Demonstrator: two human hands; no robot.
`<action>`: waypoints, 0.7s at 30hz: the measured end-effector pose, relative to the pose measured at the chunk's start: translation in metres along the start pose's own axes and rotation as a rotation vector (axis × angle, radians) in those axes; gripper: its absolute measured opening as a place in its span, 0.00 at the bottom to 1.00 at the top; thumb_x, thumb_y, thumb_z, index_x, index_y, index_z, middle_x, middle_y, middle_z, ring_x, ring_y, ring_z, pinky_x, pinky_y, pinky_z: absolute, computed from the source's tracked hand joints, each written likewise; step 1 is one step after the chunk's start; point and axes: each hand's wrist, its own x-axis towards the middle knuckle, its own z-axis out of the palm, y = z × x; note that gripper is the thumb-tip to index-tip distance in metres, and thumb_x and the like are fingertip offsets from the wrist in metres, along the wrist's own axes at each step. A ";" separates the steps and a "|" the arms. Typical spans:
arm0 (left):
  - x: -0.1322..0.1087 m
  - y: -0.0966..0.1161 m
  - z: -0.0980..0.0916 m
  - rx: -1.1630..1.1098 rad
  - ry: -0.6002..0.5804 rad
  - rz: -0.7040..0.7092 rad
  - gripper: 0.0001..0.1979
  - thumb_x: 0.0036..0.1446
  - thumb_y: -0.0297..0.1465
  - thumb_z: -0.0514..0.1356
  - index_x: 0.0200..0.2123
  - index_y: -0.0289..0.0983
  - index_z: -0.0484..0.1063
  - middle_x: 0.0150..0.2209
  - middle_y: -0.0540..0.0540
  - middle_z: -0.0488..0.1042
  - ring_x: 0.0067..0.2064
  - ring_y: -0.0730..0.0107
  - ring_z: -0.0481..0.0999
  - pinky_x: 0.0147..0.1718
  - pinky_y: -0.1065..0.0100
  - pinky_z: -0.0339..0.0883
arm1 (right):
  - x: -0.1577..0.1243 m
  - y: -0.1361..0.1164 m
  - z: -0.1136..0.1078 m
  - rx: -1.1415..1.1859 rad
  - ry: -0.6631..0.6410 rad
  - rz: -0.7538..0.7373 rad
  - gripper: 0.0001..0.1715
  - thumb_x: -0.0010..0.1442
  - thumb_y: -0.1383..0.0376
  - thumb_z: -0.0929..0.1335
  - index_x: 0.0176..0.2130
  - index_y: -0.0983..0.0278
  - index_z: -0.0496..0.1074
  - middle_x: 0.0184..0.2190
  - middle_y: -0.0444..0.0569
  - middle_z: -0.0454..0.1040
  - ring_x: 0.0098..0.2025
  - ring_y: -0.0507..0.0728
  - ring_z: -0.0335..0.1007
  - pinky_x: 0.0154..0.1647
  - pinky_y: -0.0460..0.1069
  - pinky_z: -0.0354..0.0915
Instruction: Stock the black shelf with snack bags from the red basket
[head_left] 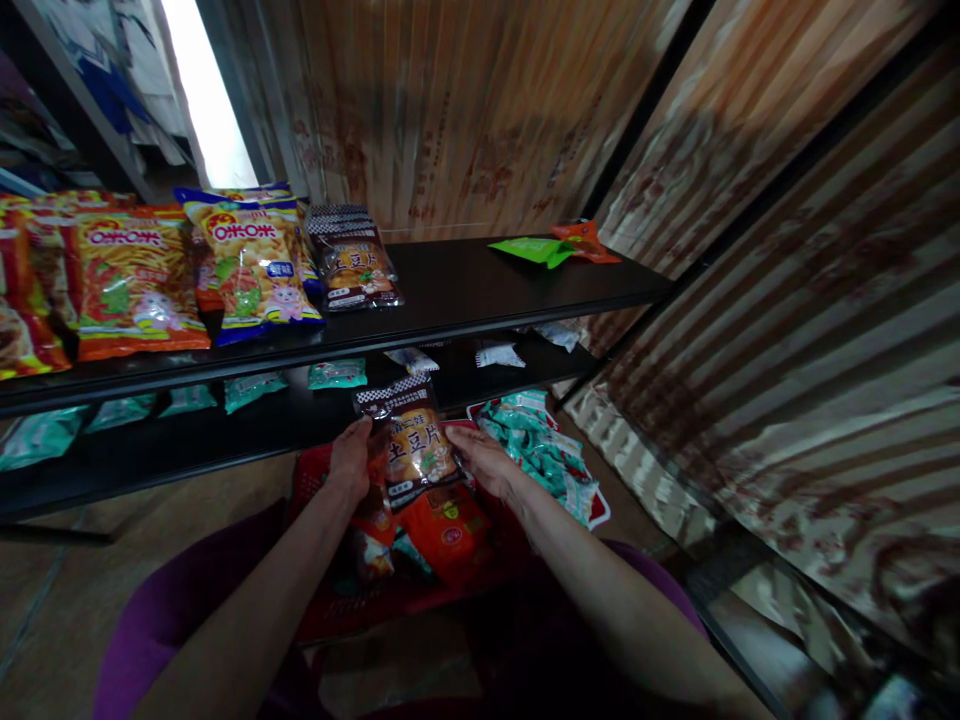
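Between my two hands is a dark brown bag of potato chips, its printed front facing up toward me. My left hand grips its left edge and my right hand its right edge. Below it, a red basket holds an orange snack bag and other small packets, partly covered. A matching brown chip bag stands on the upper black shelf, beside a blue-and-yellow snack bag.
Orange snack bags line the left of the upper shelf. A green packet and an orange packet lie at its right. Teal packets rest on the lower shelf; more fill a white-rimmed tray. A curtain hangs at right.
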 end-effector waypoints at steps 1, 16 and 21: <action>0.001 0.001 0.000 -0.025 0.017 -0.023 0.02 0.53 0.27 0.62 0.28 0.36 0.71 0.25 0.51 0.76 0.23 0.76 0.75 0.26 0.74 0.68 | -0.001 0.001 0.000 -0.003 -0.026 0.011 0.14 0.44 0.60 0.77 0.31 0.64 0.77 0.28 0.46 0.80 0.27 0.52 0.74 0.29 0.46 0.68; -0.001 -0.019 0.001 -0.024 -0.251 -0.164 0.08 0.46 0.27 0.64 0.34 0.35 0.74 0.30 0.46 0.78 0.27 0.72 0.76 0.28 0.71 0.69 | 0.005 0.013 -0.015 0.162 0.130 -0.076 0.17 0.41 0.69 0.76 0.35 0.64 0.77 0.28 0.45 0.80 0.27 0.53 0.74 0.28 0.47 0.69; -0.017 -0.036 -0.004 0.019 -0.395 -0.197 0.14 0.39 0.26 0.69 0.34 0.36 0.74 0.33 0.43 0.79 0.35 0.64 0.80 0.36 0.65 0.72 | 0.007 0.012 -0.019 0.224 0.222 -0.094 0.13 0.44 0.70 0.75 0.34 0.62 0.76 0.28 0.44 0.80 0.28 0.53 0.75 0.29 0.48 0.69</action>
